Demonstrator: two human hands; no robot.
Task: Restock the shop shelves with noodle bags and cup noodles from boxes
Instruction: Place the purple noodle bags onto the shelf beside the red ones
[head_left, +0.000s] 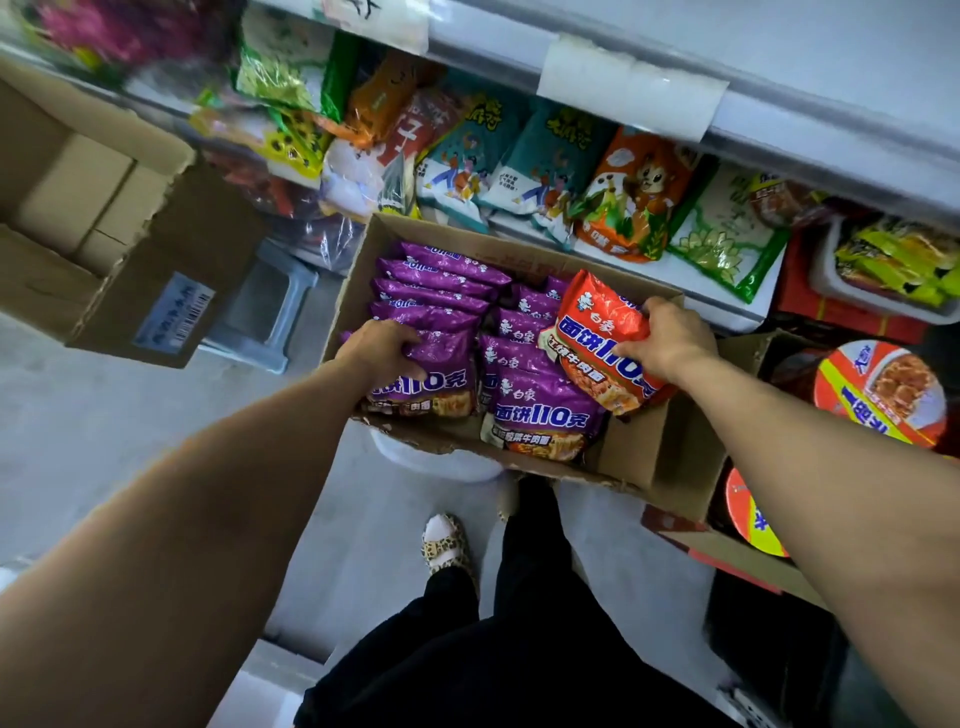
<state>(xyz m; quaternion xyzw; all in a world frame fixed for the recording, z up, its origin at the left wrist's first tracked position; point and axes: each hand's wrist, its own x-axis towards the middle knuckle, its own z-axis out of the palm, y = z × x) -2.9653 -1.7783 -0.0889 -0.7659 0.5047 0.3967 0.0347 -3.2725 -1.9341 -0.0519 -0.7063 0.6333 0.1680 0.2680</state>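
**Over the open box: both hands on noodle bags**

Below me, the cardboard box (631, 457) sits on the floor against the low shelf (691, 273), flaps open, with rows of purple noodle bags (540, 410) packed in its left and middle parts. Right end of the box shows bare cardboard.

My left hand (382, 353) is down on the left stack, fingers curled over the top edge of the front purple bag (441, 374). Grip is closed on it; bag sits in the row with the others.

My right hand (667, 338) has the orange noodle bag (597, 332) pinched by its right side, thumb on the face, fingers wrapped behind. Bag is tilted, overlapping the purple bags at the right side of the pack. Can't tell if it's resting on them or held clear.

Shelf behind the box carries mixed snack packs (631, 195), standing or leaning. To the right, cup noodles (883, 392) with red-yellow lids sit in another carton (748, 564). A second cardboard box (78, 202) is at upper left with a grey plastic stool (270, 312) just beside it. My leopard-print slipper (447, 545) is on the floor below the box.
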